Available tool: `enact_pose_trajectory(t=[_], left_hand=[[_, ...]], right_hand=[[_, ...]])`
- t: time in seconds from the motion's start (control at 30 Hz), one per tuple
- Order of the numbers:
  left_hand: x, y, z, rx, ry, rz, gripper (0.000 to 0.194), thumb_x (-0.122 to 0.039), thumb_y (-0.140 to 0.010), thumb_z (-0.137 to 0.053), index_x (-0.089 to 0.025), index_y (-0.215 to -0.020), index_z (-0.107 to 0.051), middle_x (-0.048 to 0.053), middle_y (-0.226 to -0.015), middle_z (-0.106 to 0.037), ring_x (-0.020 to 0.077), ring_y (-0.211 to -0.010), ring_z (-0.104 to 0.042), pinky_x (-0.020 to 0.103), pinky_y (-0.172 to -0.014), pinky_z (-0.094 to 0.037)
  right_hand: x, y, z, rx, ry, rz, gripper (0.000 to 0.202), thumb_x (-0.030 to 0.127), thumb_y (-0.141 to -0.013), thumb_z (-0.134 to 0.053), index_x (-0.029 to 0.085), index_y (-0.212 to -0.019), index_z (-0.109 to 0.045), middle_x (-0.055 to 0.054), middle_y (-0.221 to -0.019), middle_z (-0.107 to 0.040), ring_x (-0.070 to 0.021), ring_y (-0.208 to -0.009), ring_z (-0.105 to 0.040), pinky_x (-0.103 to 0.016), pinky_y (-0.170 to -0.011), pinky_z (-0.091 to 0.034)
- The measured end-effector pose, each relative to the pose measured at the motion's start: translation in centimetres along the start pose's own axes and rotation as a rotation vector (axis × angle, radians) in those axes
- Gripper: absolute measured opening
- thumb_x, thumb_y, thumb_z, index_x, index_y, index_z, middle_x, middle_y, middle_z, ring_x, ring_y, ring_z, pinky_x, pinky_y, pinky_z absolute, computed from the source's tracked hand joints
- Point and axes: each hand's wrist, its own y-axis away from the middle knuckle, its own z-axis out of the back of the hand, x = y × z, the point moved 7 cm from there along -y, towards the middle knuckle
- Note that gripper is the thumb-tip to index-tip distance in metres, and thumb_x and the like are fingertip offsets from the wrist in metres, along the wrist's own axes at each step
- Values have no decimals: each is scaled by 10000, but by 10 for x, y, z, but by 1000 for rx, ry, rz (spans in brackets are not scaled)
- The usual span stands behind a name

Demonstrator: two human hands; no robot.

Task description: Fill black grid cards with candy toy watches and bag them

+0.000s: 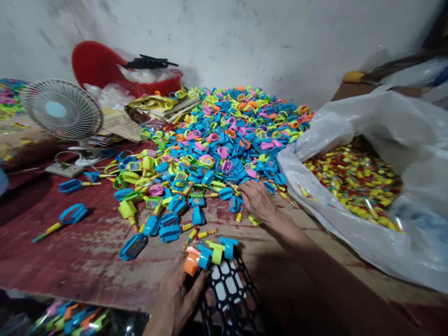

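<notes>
Toy rings in a left-to-right row, left fingers pinching them, right fingers spread.

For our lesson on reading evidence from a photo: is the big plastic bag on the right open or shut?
Open. The plastic bag has its mouth spread wide, so the small red and yellow pieces inside show plainly.

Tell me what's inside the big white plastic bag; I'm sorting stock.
The plastic bag holds small yellow and red pieces. Its folds cover whatever lies deeper.
</notes>
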Motion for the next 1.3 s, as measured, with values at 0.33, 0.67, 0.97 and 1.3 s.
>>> enact_pose_trajectory(t=[0.33,0.67,0.97,1.3], left_hand=[[27,23,5,-9,-28,-44,408,-229,-861,-512,-170,-1252,-614,146,-1218,-684,266,-1099,-675,379,-920,-579],[5,0,10,90,130,202,368,-373,-867,-572,-178,-1172,-638,96,-1034,-731,278,-1027,-680,405,-858,-581],[11,16,58,-117,63,139,356,-305,-924,-483,-232,-1259,-577,48,-1195,-686,196,-1055,-664,291,-920,-520],[4,11,48,-100,23,174,341,-419,-877,-581,-190,-1123,-640,71,-1078,-717,234,-1000,-675,324,-892,-538]], right_hand=[[35,-89,-37,220,103,-27,151,154,-847,-574,112,-840,-719,-164,-894,-717,-252,-883,-654,-306,-759,-433],[-8,-50,11,150,-2,-113,305,283,-928,-498,122,-1063,-719,-134,-976,-716,-234,-883,-630,-293,-742,-402],[-33,82,25,173,-603,-102,285,346,-902,-536,188,-926,-772,-31,-938,-748,-191,-846,-656,-275,-756,-464],[-48,28,14,390,-573,-153,451,551,-911,-518,171,-808,-738,-3,-695,-655,-129,-606,-530,-237,-577,-378]])
